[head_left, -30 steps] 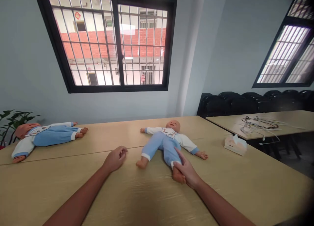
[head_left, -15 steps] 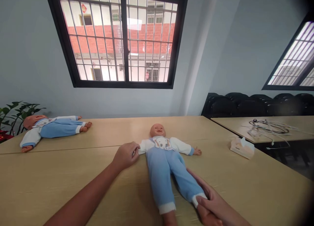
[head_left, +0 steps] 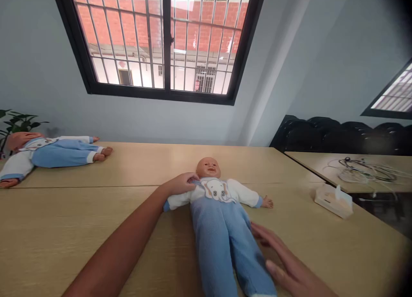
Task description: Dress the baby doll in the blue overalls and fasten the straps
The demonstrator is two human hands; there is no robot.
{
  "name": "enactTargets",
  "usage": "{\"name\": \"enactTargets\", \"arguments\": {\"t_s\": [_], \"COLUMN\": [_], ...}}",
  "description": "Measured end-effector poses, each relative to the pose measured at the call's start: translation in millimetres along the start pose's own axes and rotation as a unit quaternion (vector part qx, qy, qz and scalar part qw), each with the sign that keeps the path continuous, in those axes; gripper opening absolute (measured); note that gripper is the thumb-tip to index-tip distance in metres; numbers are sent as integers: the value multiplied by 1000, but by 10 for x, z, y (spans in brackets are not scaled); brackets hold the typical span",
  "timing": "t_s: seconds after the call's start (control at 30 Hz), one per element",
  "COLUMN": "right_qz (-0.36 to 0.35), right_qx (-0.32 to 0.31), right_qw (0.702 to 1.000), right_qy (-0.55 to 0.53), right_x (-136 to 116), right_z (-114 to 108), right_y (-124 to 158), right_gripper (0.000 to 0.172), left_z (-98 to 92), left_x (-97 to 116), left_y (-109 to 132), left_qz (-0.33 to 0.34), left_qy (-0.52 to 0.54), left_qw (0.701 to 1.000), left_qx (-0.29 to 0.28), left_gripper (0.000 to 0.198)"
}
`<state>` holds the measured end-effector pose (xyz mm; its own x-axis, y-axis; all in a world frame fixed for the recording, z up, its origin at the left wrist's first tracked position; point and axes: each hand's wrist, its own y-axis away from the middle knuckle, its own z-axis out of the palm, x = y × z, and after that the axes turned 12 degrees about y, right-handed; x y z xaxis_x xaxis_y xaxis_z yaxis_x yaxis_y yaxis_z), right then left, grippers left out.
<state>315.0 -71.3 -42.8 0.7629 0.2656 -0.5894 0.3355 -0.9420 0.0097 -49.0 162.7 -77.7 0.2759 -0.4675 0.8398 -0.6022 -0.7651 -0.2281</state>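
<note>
A baby doll (head_left: pixel 210 241) in blue trousers and a white top with an animal-face front lies on its back on the table, head away from me. At its shoulder, on the left side of the picture, my left hand (head_left: pixel 183 183) pinches the blue-edged collar (head_left: pixel 197 183) near the neck. My right hand (head_left: pixel 283 260) is beside the doll's leg on the right, thumb and fingers apart, fingertips at the trouser fabric. The doll's feet are out of the picture.
A second doll (head_left: pixel 64 151) in like clothes lies at the far left, by a plant (head_left: pixel 19 123). To the right stand a tissue box (head_left: pixel 333 201) and, on another table, tangled cables (head_left: pixel 367 170). Black chairs (head_left: pixel 322 134) line the back wall below the windows.
My left hand has gone from the doll's sleeve end up to its collar. My right hand has let go of the lower leg and opened. The view has tilted down.
</note>
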Motion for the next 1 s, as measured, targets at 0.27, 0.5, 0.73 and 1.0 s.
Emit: {"name": "enactTargets", "arguments": {"t_s": [0.27,0.5,0.73,1.0], "right_qz": [-208,-211,-254,-252], "right_qx": [2,-93,-114,-115], "right_qw": [977,970,948,938], "right_qy": [47,77,152,210], "right_x": [-987,-1053,-973,-834], "right_z": [31,290,299,163], "right_y": [-2053,-2860,-2648,-2496], "right_gripper": [29,28,18,31], "left_z": [-33,-100,-109,-16], "left_x": [-2,-78,28,419], "left_y": [137,253,302,692], "left_qz": [-47,-71,-99,-78], "left_qy": [125,169,138,129], "left_qw": [991,983,982,986], "left_qx": [-20,-20,-79,-66], "left_gripper": [28,47,50,56]}}
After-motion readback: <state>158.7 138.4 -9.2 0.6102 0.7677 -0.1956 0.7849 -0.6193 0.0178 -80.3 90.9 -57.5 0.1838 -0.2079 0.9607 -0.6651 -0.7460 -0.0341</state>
